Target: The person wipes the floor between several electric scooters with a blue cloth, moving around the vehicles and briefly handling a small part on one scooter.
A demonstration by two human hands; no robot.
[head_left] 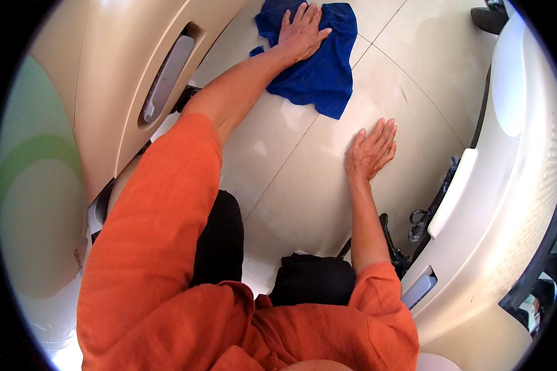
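A dark blue cloth (pixel 325 80) lies spread and rumpled on the pale tiled floor (pixel 278 161) at the far middle. On top of it, my left hand (pixel 303 32) rests palm down with its fingers spread, the arm stretched far forward. My right hand (pixel 370 151) is flat on the bare tiles, nearer to me and to the right of the cloth, fingers extended. It touches no cloth and holds nothing. A small blue corner of the cloth sticks out beside my left wrist.
At the left stands a large beige unit (pixel 93 74) with a recessed grey handle (pixel 168 77). A white, curved machine housing (pixel 476 216) closes in the right side, with black cables (pixel 436 210) at its base. A dark rounded object (pixel 489 20) is at the far right.
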